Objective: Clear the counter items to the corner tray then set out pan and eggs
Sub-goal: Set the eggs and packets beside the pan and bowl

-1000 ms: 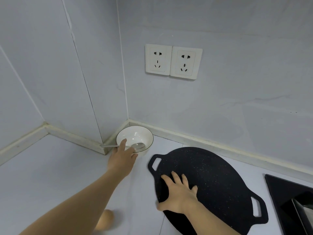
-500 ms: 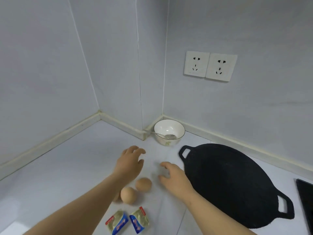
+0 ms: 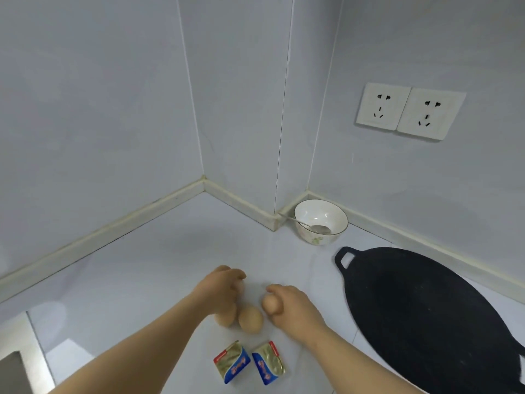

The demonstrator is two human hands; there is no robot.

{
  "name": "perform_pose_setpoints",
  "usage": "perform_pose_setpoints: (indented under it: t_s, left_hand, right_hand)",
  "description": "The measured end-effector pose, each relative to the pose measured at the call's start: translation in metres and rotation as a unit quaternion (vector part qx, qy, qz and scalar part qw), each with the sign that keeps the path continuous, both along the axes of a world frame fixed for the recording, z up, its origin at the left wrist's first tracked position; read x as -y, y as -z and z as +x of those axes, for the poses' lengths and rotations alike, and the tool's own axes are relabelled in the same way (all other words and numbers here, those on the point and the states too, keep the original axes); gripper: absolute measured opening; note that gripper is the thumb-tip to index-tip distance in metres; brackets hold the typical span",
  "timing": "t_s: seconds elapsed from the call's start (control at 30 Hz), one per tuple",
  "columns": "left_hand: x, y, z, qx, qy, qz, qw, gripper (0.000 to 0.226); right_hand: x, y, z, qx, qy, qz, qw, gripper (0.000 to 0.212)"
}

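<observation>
Three brown eggs lie on the white counter [image 3: 127, 280]. My right hand [image 3: 295, 308] grips the rightmost egg [image 3: 272, 305] with its fingers curled round it. The middle egg [image 3: 250, 319] lies free. My left hand [image 3: 220, 290] hangs with curled fingers over the leftmost egg [image 3: 227, 318] and hides its top, so I cannot see whether it holds that egg. A flat black pan [image 3: 412, 322] with two loop handles sits on the counter to the right of my right hand.
A white bowl [image 3: 321, 223] holding a metal spoon [image 3: 318, 228] stands in the wall corner behind the pan. Two small foil packets [image 3: 231, 362] [image 3: 268, 362] lie near the front, just before the eggs. A double wall socket [image 3: 409, 110] is at the upper right.
The view has swung left and down, away from the bowl and pan. My right hand left the pan and closed round an egg. My left hand left the bowl and lowered over the eggs.
</observation>
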State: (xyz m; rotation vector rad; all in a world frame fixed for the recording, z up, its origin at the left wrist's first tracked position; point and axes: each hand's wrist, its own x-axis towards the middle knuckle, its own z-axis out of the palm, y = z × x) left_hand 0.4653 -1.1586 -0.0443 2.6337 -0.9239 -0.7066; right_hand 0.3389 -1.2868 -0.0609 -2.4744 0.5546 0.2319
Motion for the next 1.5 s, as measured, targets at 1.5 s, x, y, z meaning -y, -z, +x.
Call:
perform_pose_setpoints:
  t_s: [1.5]
  left_hand:
    - [0.13, 0.025, 0.037, 0.053, 0.119, -0.117, 0.985, 0.051]
  right_hand:
    - [0.085, 0.003, 0.036, 0.038, 0.218, 0.026, 0.975, 0.038]
